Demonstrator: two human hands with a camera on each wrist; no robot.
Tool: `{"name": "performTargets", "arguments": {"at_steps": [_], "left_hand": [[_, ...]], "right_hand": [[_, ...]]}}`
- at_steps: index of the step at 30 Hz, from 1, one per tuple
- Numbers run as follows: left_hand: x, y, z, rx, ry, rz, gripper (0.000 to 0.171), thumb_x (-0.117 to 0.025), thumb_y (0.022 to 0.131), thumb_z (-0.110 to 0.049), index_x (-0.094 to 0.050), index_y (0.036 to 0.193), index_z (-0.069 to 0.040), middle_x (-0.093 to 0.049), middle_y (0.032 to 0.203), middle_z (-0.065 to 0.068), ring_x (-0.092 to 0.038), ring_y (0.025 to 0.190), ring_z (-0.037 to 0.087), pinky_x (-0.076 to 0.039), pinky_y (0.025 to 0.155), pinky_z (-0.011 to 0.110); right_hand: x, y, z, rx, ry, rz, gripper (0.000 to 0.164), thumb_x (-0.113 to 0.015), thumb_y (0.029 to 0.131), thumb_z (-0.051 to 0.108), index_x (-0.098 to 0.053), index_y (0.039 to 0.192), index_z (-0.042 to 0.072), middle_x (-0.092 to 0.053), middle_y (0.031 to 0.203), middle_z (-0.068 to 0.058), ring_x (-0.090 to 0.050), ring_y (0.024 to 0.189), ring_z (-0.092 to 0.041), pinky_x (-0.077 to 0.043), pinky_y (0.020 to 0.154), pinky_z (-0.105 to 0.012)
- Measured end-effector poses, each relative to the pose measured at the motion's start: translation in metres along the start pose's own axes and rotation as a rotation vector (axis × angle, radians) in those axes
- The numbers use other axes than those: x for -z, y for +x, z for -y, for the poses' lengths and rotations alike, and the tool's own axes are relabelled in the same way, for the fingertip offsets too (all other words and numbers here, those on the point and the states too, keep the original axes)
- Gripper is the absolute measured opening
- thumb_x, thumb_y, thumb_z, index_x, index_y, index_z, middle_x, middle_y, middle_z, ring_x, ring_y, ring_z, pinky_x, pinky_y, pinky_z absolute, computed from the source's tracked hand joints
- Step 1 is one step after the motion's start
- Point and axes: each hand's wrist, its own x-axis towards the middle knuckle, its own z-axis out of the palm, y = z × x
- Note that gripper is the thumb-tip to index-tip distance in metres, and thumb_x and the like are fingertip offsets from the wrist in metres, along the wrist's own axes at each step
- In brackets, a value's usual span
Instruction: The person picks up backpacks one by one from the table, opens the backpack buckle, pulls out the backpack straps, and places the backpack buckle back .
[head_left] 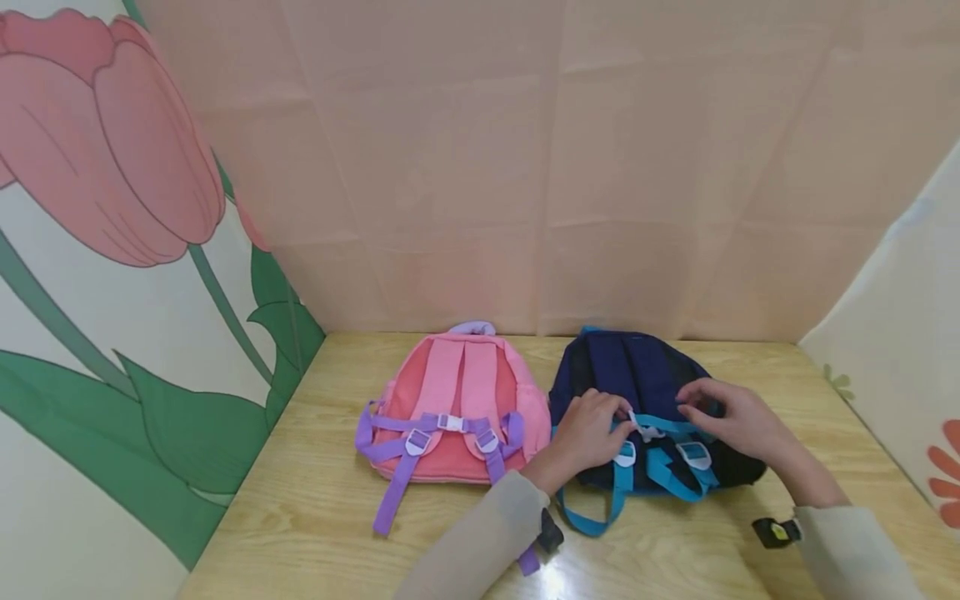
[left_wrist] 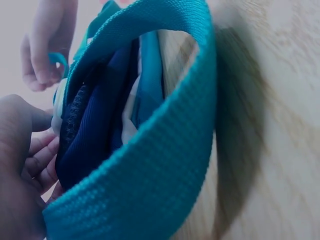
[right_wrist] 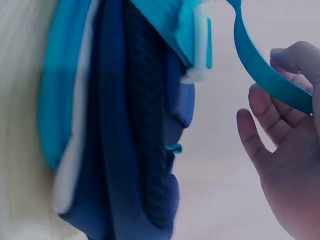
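Observation:
A navy backpack (head_left: 622, 367) lies on the table, straps facing up, with turquoise webbing and white fittings. At its middle, my left hand (head_left: 592, 429) pinches the end of a white buckle (head_left: 647, 431) on the cross strap. In the left wrist view a turquoise strap loop (left_wrist: 165, 145) partly hides the backpack. My right hand (head_left: 731, 417) hovers over the backpack's right side, its thumb and fingers apart. In the right wrist view a turquoise strap (right_wrist: 265, 82) passes between the thumb and the loosely bent fingers (right_wrist: 270, 112), which do not grip it.
To the left lies a pink backpack (head_left: 438, 354) with purple straps, its white chest buckle (head_left: 450, 422) fastened. Both bags rest on a wood-grain table (head_left: 300, 500). A pinkish cloth (head_left: 540, 167) hangs behind, and a tulip-printed panel (head_left: 112, 150) stands at the left.

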Motion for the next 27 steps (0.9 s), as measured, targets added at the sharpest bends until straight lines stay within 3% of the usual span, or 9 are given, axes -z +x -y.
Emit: {"name": "performTargets", "arguments": {"at_steps": [5,9,12,14,17,20,22,24,27], "left_hand": [[-0.001,-0.001,-0.001,-0.003,-0.010,-0.012,0.020,-0.060,0.101,-0.040,-0.068,0.112,-0.026,-0.066,0.103,-0.017,-0.054,0.100,0.003,-0.042,0.092,0.022],[-0.003,-0.002,-0.001,0.008,-0.015,-0.009,0.020,-0.060,0.101,-0.041,-0.069,0.112,-0.026,-0.066,0.102,-0.017,-0.054,0.099,0.002,-0.042,0.090,0.021],[-0.006,-0.002,-0.001,0.011,-0.010,-0.012,0.020,-0.060,0.101,-0.041,-0.069,0.111,-0.026,-0.066,0.101,-0.018,-0.054,0.099,0.002,-0.042,0.091,0.022],[-0.006,-0.001,-0.001,0.014,-0.001,-0.013,0.020,-0.060,0.101,-0.042,-0.069,0.111,-0.027,-0.066,0.101,-0.018,-0.055,0.099,0.002,-0.043,0.091,0.022],[-0.005,0.000,-0.001,0.023,0.014,-0.011,0.020,-0.061,0.101,-0.042,-0.069,0.111,-0.028,-0.066,0.100,-0.019,-0.055,0.099,0.002,-0.043,0.091,0.023],[-0.005,0.002,0.000,0.031,0.026,-0.010,0.020,-0.061,0.100,-0.043,-0.070,0.111,-0.028,-0.067,0.099,-0.019,-0.055,0.097,0.002,-0.044,0.090,0.023],[-0.007,0.003,0.002,0.030,0.028,-0.013,0.021,-0.061,0.100,-0.044,-0.070,0.111,-0.028,-0.067,0.099,-0.020,-0.055,0.097,0.002,-0.044,0.090,0.023],[-0.008,0.003,0.003,0.033,0.030,-0.011,0.021,-0.061,0.100,-0.044,-0.070,0.112,-0.028,-0.066,0.099,-0.020,-0.055,0.097,0.002,-0.044,0.090,0.024],[-0.009,0.004,0.003,0.037,0.027,-0.004,0.022,-0.061,0.100,-0.044,-0.070,0.112,-0.028,-0.067,0.099,-0.020,-0.055,0.097,0.002,-0.044,0.090,0.024]], "right_hand": [[0.001,0.000,-0.006,0.156,-0.135,-0.057,0.031,-0.085,0.069,-0.005,-0.073,0.092,0.013,-0.067,0.090,0.006,-0.059,0.084,-0.012,-0.047,0.076,-0.020],[-0.002,-0.001,-0.011,0.300,-0.203,-0.121,0.037,-0.084,0.060,-0.010,-0.072,0.089,0.009,-0.066,0.092,-0.003,-0.057,0.088,-0.025,-0.041,0.083,-0.028],[-0.007,-0.002,-0.009,0.383,-0.223,-0.157,0.007,-0.075,0.084,0.003,-0.072,0.090,0.005,-0.066,0.092,-0.008,-0.056,0.086,-0.028,-0.041,0.081,-0.033],[-0.013,-0.001,-0.003,0.409,-0.211,-0.180,0.023,-0.061,0.101,0.020,-0.072,0.091,0.002,-0.066,0.092,-0.009,-0.057,0.086,-0.027,-0.041,0.080,-0.033],[-0.023,-0.001,0.006,0.402,-0.180,-0.193,0.042,-0.047,0.107,0.032,-0.073,0.094,0.002,-0.067,0.094,-0.008,-0.058,0.088,-0.025,-0.043,0.081,-0.029],[-0.030,0.000,0.015,0.379,-0.191,-0.159,0.011,-0.072,0.093,0.012,-0.074,0.096,0.002,-0.068,0.095,-0.006,-0.058,0.088,-0.021,-0.046,0.078,-0.029],[-0.032,0.000,0.019,0.369,-0.227,-0.125,0.013,-0.078,0.085,0.005,-0.074,0.097,0.002,-0.068,0.095,-0.005,-0.059,0.086,-0.021,-0.049,0.074,-0.032],[-0.035,-0.001,0.023,0.347,-0.254,-0.096,0.031,-0.083,0.070,-0.005,-0.074,0.098,0.002,-0.068,0.095,-0.005,-0.061,0.086,-0.019,-0.052,0.071,-0.035],[-0.038,-0.002,0.027,0.289,-0.256,-0.071,0.031,-0.085,0.072,-0.001,-0.074,0.100,0.004,-0.068,0.096,-0.004,-0.062,0.087,-0.018,-0.055,0.071,-0.038]]}}
